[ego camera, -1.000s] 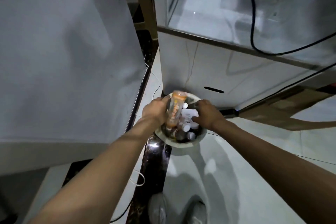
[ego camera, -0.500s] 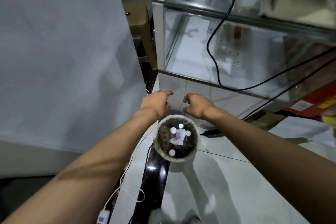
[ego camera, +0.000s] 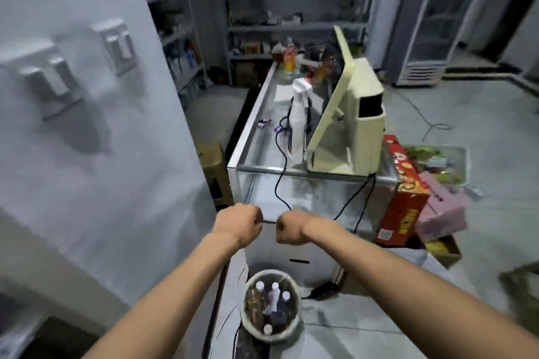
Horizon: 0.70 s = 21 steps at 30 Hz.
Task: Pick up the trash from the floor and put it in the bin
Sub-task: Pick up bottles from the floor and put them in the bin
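A round white bin (ego camera: 293,326) stands on the floor below my arms, filled with several bottles (ego camera: 274,297) with white caps. My left hand (ego camera: 237,223) and my right hand (ego camera: 288,227) hang side by side well above the bin, in front of the glass counter. The fingers of both curl loosely downward and hold nothing.
A glass display counter (ego camera: 291,169) stands ahead with a cream monitor (ego camera: 347,125), a white spray bottle (ego camera: 297,122) and black cables on it. A white wall (ego camera: 87,125) is at the left. Red and pink boxes (ego camera: 408,192) pile at the right. Shelves and fridges stand behind.
My hands dropped the orange bottle and the white trash into the bin, then rose away from it. The view lifted from the floor to the shop.
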Tool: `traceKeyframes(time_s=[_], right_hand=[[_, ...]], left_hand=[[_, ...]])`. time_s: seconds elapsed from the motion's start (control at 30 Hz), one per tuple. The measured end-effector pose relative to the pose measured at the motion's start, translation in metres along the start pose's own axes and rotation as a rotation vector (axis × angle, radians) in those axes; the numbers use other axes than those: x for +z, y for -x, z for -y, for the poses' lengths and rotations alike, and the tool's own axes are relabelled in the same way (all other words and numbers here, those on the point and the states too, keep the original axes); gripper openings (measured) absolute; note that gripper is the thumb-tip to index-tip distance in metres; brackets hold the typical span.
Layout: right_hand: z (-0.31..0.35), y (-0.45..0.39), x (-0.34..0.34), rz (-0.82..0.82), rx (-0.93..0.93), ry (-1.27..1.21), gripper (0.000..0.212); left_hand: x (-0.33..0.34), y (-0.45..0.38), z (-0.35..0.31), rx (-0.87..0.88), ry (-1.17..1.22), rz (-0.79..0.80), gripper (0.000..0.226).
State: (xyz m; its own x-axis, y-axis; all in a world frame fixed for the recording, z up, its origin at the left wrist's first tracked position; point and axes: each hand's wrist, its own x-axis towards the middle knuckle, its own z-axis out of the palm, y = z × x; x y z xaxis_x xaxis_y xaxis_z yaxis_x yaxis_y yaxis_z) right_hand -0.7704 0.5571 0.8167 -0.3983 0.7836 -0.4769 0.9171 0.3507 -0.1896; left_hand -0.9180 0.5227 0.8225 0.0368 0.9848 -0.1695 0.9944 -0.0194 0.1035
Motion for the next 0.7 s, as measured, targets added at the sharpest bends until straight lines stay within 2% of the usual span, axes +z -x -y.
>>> traceKeyframes(time_s=[0.17,0.23,0.33,0.47,0.7], right_hand=[[0.001,0.125,-0.072,-0.219,0.144,-0.181,0.03],[0.001,0.181,-0.094,-0.349,0.179,-0.28,0.027],[0.001,0.281,-0.109,-0.551,0.262,-0.32,0.034],[0.002,0.403,-0.091,-0.738,0.405,-0.245,0.034],[-0.007,0.567,-0.013,-0.852,0.689,-0.261,0.025]], left_hand=[[-0.107,0.064,-0.058,0.064,0.058,-0.117,0.03],[-0.141,0.096,-0.085,0.136,0.063,-0.184,0.029],[-0.183,0.155,-0.129,0.275,0.108,-0.317,0.027],[-0.201,0.228,-0.185,0.503,0.134,-0.402,0.022],[-0.194,0.332,-0.264,0.806,0.113,-0.43,0.026]])
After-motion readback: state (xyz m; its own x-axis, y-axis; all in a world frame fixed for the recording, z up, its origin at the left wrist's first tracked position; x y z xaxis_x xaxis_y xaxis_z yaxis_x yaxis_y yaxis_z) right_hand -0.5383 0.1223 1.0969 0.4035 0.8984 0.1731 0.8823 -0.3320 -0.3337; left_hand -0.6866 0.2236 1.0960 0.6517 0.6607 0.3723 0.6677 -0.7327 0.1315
